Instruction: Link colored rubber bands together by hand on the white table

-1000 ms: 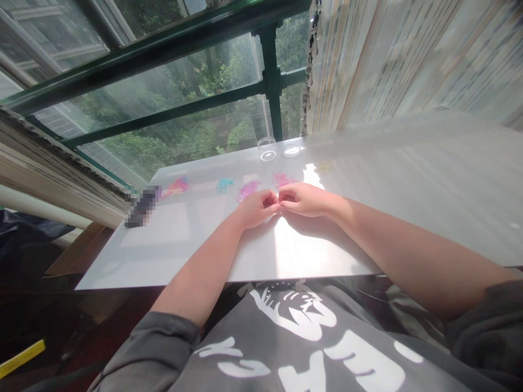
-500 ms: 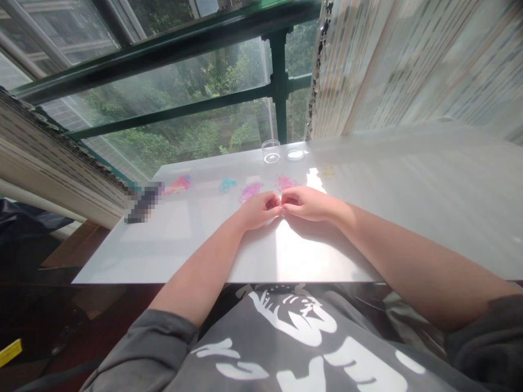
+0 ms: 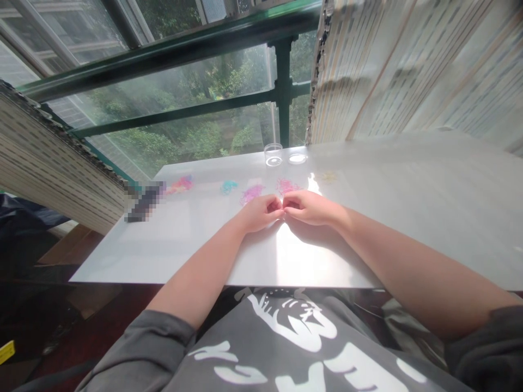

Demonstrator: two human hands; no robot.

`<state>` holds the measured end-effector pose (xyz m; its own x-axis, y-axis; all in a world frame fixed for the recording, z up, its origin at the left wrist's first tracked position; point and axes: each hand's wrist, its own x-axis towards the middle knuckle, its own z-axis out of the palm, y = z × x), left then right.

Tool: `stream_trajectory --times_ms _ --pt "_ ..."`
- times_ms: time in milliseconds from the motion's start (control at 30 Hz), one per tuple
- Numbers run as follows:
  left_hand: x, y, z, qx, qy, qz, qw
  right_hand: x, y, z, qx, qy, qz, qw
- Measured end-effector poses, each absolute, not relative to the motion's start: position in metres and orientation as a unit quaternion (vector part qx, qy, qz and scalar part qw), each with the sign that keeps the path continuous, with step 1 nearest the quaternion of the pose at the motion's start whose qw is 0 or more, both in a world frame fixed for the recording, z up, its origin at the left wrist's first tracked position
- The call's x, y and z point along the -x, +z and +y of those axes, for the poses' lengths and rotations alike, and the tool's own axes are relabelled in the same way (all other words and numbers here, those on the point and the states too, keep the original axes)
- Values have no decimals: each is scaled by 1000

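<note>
My left hand (image 3: 262, 212) and my right hand (image 3: 309, 207) meet fingertip to fingertip just above the white table (image 3: 196, 250). Both are closed in a pinch, thumb against forefinger. Whatever lies between the fingertips is too small to make out. Right behind the hands are a pile of small purple loops (image 3: 252, 193) and a pile of pink loops (image 3: 287, 186), thin like little rubber bands. Farther left lie a teal pile (image 3: 229, 187) and a mixed pink, orange and violet pile (image 3: 180, 184). A pale yellow pile (image 3: 328, 177) sits to the right.
At the table's far edge stands a clear round container (image 3: 273, 155), with a clear lid (image 3: 298, 158) beside it. A dark blurred object (image 3: 146, 202) lies at the left edge. Beyond are a window with a green rail (image 3: 180, 54) and striped curtains (image 3: 368, 71).
The view has shifted very slightly. Both hands stay pinched together in the same place over the table, and the piles have not moved.
</note>
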<state>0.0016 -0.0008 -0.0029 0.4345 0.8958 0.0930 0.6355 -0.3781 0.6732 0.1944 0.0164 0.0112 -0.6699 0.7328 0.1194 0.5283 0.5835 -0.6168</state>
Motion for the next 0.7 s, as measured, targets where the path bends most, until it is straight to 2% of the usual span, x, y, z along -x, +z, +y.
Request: stream_trajectory --times_ms 700 --pt "-2 0 -4 -796 231 480 286 -193 9 16 372 275 -865 197"
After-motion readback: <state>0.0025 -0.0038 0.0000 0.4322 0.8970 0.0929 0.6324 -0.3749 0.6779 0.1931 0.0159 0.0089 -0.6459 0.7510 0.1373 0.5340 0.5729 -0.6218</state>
